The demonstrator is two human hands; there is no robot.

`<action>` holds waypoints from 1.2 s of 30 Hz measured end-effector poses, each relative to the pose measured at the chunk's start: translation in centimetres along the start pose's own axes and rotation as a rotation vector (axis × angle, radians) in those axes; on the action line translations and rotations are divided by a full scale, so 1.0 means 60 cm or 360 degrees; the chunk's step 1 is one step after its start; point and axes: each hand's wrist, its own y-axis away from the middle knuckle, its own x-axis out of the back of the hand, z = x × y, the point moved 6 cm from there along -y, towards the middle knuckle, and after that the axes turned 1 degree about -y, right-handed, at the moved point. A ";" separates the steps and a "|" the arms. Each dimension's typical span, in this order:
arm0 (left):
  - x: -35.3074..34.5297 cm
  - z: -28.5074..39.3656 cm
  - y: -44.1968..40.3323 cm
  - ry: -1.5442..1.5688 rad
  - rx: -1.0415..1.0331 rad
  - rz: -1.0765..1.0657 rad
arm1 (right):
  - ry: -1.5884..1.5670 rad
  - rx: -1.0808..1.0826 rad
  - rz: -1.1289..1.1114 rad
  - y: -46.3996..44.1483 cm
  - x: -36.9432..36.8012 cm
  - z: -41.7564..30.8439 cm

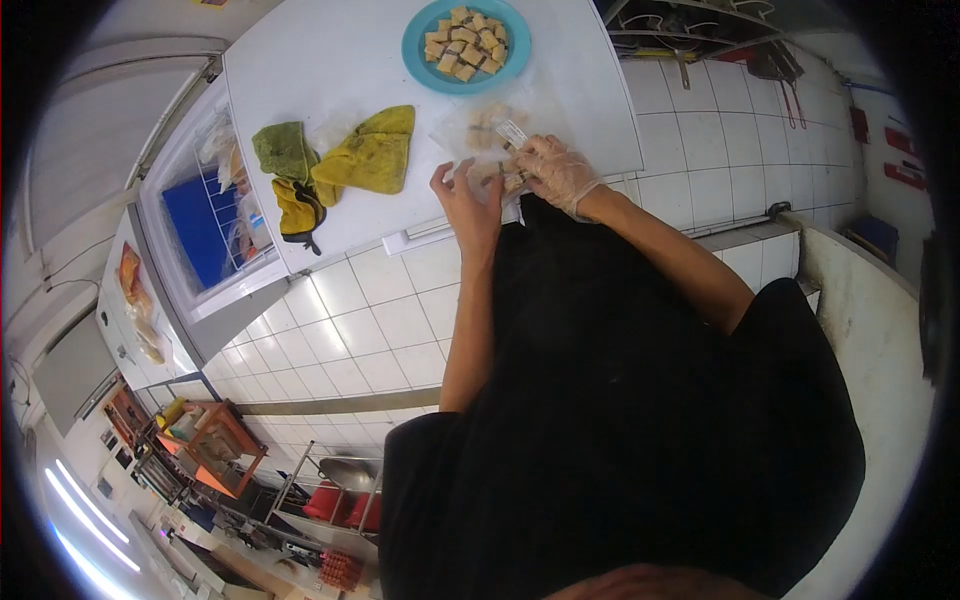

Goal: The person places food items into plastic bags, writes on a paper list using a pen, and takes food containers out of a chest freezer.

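A clear plastic bag (460, 128) with pale, filled pastry-like pieces and a white printed label lies at the front edge of the white top. My right hand (560, 175), in a clear disposable glove, has its fingers closed on the bag beside the label. My left hand (470, 208), bare, curls its fingers and thumb around the near part of the bag, where more pieces show. Just beyond the bag stands a turquoise plate (411, 62) bearing several similar cut pieces. The exact contact of my left fingertips is partly hidden.
Yellow cloths (372, 152) and a green cloth (283, 148) lie left on the white top (330, 70). Farther left, an open freezer compartment holds a blue item (198, 232) and a wire rack. Pans hang on a rack (690, 30) at the upper right.
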 end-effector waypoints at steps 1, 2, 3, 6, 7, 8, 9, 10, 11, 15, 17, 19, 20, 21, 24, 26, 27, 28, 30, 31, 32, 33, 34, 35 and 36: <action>-0.007 -0.011 0.006 0.0124 0.0139 -0.0011 | 0.0002 0.0002 0.0001 -0.002 0.001 0.001; -0.013 -0.024 0.013 0.0250 0.0279 -0.0025 | 0.0005 -0.0028 -0.0052 -0.001 -0.002 0.004; -0.008 -0.020 0.013 0.0252 0.0282 -0.0026 | 0.0008 -0.0060 -0.0107 0.000 -0.001 0.003; -0.010 -0.031 0.012 0.0343 0.0408 -0.0185 | -0.0150 -0.0159 -0.0002 -0.007 0.011 -0.009; -0.015 -0.038 0.012 0.0291 0.0314 -0.0162 | -0.0148 -0.0152 -0.0001 -0.011 0.013 -0.015; -0.019 -0.045 0.012 0.0238 0.0221 -0.0139 | -0.0130 -0.0162 0.0078 -0.016 0.019 -0.019; -0.016 -0.044 0.009 0.0237 0.0220 -0.0133 | -0.0112 -0.0172 0.0156 -0.019 0.023 -0.020; -0.017 -0.044 0.006 0.0236 0.0252 -0.0177 | -0.0112 -0.0167 0.0156 -0.026 0.024 -0.020; -0.017 -0.044 0.005 0.0234 0.0283 -0.0222 | -0.0110 -0.0254 -0.0030 -0.037 0.015 -0.011; -0.016 -0.053 -0.001 0.0269 0.0345 -0.0314 | -0.0389 -0.0370 -0.0290 -0.062 0.050 -0.051; -0.022 -0.063 -0.001 0.0267 0.0342 -0.0339 | -0.0231 -0.0240 -0.0311 -0.067 0.076 -0.068; -0.021 -0.056 -0.003 0.0265 0.0356 -0.0336 | -0.0070 -0.0117 -0.0338 -0.067 0.073 -0.068; -0.022 -0.053 -0.004 0.0264 0.0376 -0.0338 | -0.0225 -0.0272 -0.0362 -0.065 0.051 -0.046; -0.022 -0.052 -0.005 0.0267 0.0373 -0.0334 | -0.0379 -0.0426 -0.0386 -0.064 0.031 -0.026; -0.019 -0.022 -0.011 -0.0005 -0.0022 -0.0251 | -0.0493 -0.0541 -0.0455 -0.066 0.003 0.000; -0.020 -0.010 -0.010 -0.0126 -0.0025 -0.0294 | -0.0590 -0.0585 -0.0439 -0.065 -0.001 0.005; -0.023 -0.015 -0.008 -0.0123 -0.0028 -0.0296 | -0.0648 -0.0590 -0.0400 -0.065 -0.002 0.007; -0.025 -0.019 -0.007 -0.0143 -0.0062 -0.0292 | -0.0647 -0.0594 -0.0397 -0.066 -0.006 0.008; -0.027 -0.027 -0.007 -0.0163 -0.0094 -0.0288 | -0.1425 -0.0972 -0.0282 -0.060 -0.016 0.015; -0.026 -0.032 -0.007 -0.0096 -0.0073 -0.0305 | -0.1683 -0.1100 -0.0229 -0.057 -0.008 0.005; -0.025 -0.037 -0.009 -0.0031 -0.0054 -0.0319 | -0.1945 -0.1082 -0.0216 -0.051 0.008 -0.011; -0.024 -0.047 -0.014 -0.0033 -0.0056 -0.0317 | -0.2077 -0.1067 -0.0207 -0.052 0.011 -0.014; -0.028 -0.063 -0.016 0.0053 -0.0034 -0.0378 | -0.2209 -0.1052 -0.0201 -0.053 0.014 -0.016; -0.034 -0.078 -0.018 0.0140 -0.0013 -0.0437 | -0.1888 -0.0878 -0.0246 -0.060 0.009 0.000; -0.035 -0.088 -0.024 0.0138 -0.0014 -0.0436 | -0.1728 -0.0789 -0.0270 -0.063 0.010 0.001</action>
